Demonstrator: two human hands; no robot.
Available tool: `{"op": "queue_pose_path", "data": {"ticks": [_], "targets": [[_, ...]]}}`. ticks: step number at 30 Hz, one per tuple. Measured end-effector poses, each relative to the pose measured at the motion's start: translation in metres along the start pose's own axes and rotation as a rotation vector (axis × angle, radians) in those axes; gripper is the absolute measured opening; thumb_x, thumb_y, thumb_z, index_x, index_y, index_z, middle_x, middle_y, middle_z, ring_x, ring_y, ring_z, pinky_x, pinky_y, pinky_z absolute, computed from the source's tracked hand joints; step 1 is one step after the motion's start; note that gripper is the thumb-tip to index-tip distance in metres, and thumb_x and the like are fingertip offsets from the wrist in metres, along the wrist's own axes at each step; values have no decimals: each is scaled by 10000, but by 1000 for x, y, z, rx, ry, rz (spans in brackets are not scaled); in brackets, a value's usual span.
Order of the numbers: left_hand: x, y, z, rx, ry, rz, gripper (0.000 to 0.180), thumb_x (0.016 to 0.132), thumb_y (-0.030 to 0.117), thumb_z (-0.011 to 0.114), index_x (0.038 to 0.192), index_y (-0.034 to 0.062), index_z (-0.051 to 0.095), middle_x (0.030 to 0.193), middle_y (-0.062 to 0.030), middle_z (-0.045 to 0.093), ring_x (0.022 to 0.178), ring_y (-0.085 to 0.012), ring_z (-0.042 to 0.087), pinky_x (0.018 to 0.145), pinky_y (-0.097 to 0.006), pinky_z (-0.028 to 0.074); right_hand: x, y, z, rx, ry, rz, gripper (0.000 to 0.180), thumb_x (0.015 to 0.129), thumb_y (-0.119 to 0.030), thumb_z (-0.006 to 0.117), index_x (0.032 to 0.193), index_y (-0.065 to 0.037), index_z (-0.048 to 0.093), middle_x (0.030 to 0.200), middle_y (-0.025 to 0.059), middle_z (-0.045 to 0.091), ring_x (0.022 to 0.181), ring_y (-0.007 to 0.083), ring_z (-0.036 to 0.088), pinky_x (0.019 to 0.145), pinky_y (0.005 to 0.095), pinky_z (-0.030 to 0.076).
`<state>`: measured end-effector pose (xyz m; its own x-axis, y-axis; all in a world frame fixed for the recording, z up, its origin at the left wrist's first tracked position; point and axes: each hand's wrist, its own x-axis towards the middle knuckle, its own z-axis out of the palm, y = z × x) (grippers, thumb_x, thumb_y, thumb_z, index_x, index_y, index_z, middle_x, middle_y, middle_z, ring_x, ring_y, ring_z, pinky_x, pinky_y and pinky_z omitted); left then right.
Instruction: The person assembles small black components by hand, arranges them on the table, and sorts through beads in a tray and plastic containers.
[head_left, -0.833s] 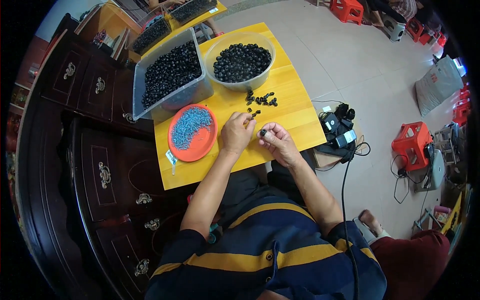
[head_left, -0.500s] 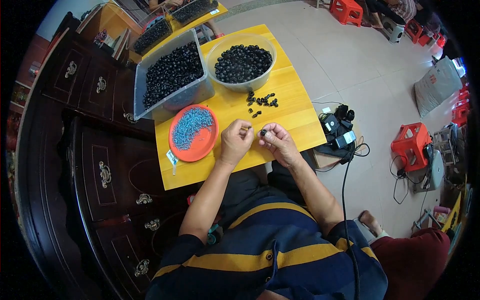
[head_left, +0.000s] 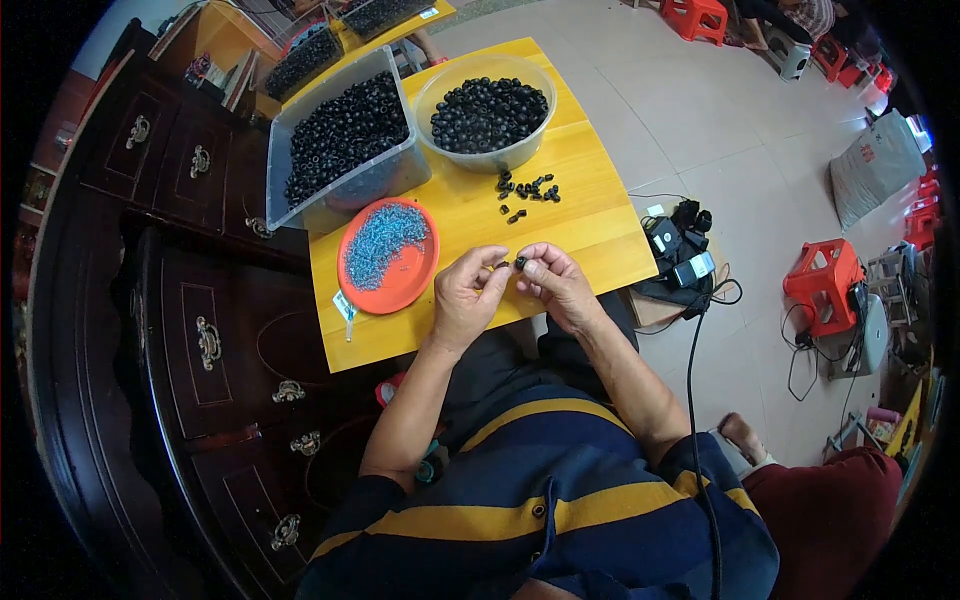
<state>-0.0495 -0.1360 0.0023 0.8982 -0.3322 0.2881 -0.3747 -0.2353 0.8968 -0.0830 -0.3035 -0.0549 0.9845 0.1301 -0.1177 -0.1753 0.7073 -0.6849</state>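
Observation:
Over the near edge of a yellow table (head_left: 590, 232), my two hands face each other, fingertips almost together. My right hand (head_left: 556, 287) pinches a small round black plastic part (head_left: 521, 262) with a hollow end. Thumb and forefinger of my left hand (head_left: 468, 296) are pressed together; a tiny dark thing shows at their tips, too small to name. Beside the left hand lies an orange-red plate (head_left: 405, 292) of small blue, shiny pieces (head_left: 378, 245). Beyond the hands, several loose black parts (head_left: 530, 188) are scattered on the tabletop.
A clear rectangular bin (head_left: 345, 195) and a clear round tub (head_left: 490, 158), both full of black parts, stand farther back. Dark wooden drawers (head_left: 205, 340) line the left side. A black cable (head_left: 690, 385) hangs at my right, near electrical adapters (head_left: 680, 245) and a red stool (head_left: 825, 285).
Both hands stay close to where they were, and their fingertips have drawn nearer to each other. My left fingers have uncurled somewhat. The whole view has shifted slightly.

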Motion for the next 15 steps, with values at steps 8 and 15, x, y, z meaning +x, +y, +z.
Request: {"op": "queue_pose_path", "data": {"ticks": [8,15], "targets": [[-1,7,-9,74,0,25,142,829,-48,703,964,-7,690,834,-37,681,694,-71,616,617,-224,492,-1,0,8,-10,7,25,177,952,-156,660,1102,-71,619,977,6,647,854,92,622,803,232,526],[1,16,-11,142,-17,124,147,814,-57,713,952,-11,696,840,-62,695,688,-97,629,615,-231,495,0,4,6,-17,-6,18,181,950,-133,660,1114,-67,622,979,14,656,849,94,635,796,234,539]]}}
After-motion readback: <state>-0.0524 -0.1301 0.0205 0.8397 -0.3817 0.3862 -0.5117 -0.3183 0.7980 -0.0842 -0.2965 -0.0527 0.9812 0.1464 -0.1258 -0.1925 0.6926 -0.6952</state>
